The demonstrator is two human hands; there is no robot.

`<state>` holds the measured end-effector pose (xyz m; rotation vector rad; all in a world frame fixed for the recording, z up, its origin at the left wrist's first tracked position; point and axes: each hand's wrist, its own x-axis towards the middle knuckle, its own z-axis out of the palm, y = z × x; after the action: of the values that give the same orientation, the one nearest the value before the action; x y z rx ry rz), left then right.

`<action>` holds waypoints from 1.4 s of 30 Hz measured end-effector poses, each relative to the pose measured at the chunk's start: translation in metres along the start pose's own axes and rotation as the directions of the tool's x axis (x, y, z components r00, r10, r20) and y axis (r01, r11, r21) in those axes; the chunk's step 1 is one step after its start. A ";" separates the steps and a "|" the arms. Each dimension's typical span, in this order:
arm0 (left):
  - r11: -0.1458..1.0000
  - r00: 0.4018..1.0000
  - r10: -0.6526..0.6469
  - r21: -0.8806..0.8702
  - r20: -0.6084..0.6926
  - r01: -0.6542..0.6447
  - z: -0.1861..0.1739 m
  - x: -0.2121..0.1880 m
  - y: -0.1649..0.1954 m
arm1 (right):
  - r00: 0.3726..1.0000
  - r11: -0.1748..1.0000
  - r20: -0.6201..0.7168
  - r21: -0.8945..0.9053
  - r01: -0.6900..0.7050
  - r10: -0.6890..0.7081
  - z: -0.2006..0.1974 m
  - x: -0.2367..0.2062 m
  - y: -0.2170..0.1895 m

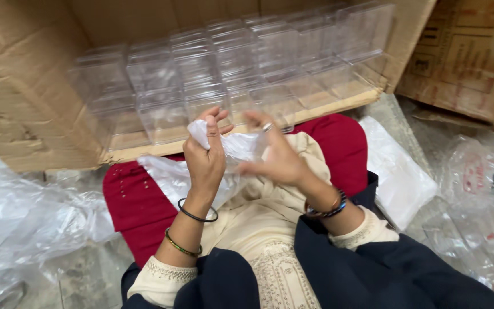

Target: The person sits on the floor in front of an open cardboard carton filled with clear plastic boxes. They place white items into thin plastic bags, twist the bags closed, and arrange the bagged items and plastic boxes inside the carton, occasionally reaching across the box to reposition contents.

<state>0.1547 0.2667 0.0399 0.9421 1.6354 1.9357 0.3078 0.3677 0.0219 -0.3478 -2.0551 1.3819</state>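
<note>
Gripping one clear plastic bag (230,151), left hand (204,160) and right hand (278,157), clear boxes (230,74) just beyond.

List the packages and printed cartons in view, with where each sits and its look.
Large brown cardboard carton: lying open ahead, filled with clear plastic boxes.
Second brown cardboard carton: upper right, dark print on its side.
Flat white plastic packet: on the floor, right of the red cloth.
Thin clear plastic bag: held by both hands.
</note>
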 end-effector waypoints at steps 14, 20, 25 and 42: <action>0.936 0.939 -0.270 -0.170 0.210 0.308 -0.009 -0.023 -0.013 | 0.913 0.918 -0.276 0.342 -0.198 0.300 0.009 -0.025 0.012; 0.951 0.948 -0.282 -0.089 0.145 0.296 0.006 -0.022 -0.014 | 0.934 0.929 -0.300 0.361 -0.078 0.195 0.002 -0.026 0.010; 0.969 0.945 -0.242 0.007 0.219 0.247 0.004 -0.026 -0.018 | 0.915 0.832 -0.243 0.534 -0.150 0.321 -0.003 -0.026 0.017; 0.630 0.582 -0.037 -0.433 0.812 0.645 -0.065 -0.006 0.001 | 0.797 0.489 0.263 0.672 -0.556 0.544 -0.076 -0.044 0.006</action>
<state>0.1109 0.2185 0.0346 0.7856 0.4434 1.3446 0.3890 0.4027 0.0198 -0.6754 -1.2277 2.4694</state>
